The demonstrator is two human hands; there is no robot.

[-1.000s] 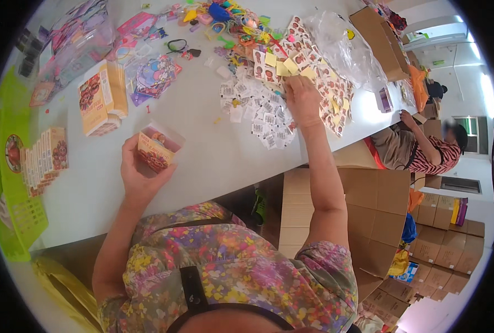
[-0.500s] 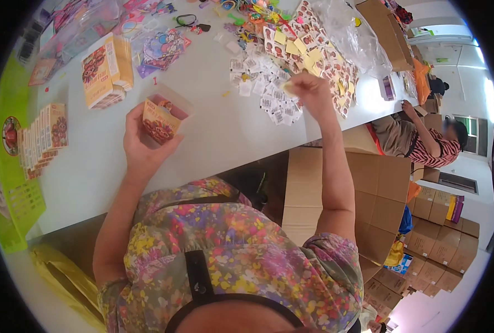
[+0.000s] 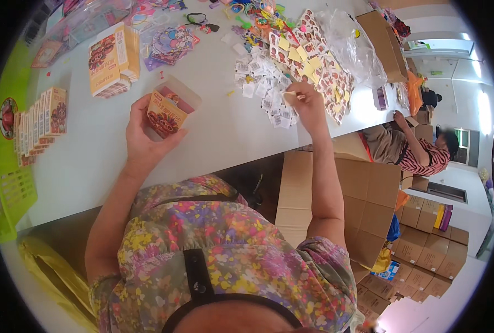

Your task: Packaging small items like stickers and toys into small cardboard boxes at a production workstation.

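Note:
My left hand (image 3: 142,136) is wrapped round a small orange-and-yellow cardboard box (image 3: 167,120), tilted, with its top flap raised and a pinkish inside showing. Something small and printed shows in the box's mouth. Over the right part of the table my right hand (image 3: 308,105) pinches a small pale yellow paper slip (image 3: 289,98). Beneath and beside that hand lie a heap of white barcode labels (image 3: 269,100) and a spread of brown-and-white sticker sheets (image 3: 335,83), with yellow slips (image 3: 298,54) scattered on top.
Flat stacked cartons (image 3: 107,64) stand beyond my left hand, and a row of filled-looking small boxes (image 3: 41,122) stands by a green basket (image 3: 14,183). Colourful trinkets (image 3: 252,25) and clear plastic (image 3: 352,44) lie at the back. A co-worker (image 3: 424,152) sits at the right.
My right hand has drawn slightly nearer to me and left, the slip still pinched. My left hand keeps the box in much the same place; the whole view has shifted a little.

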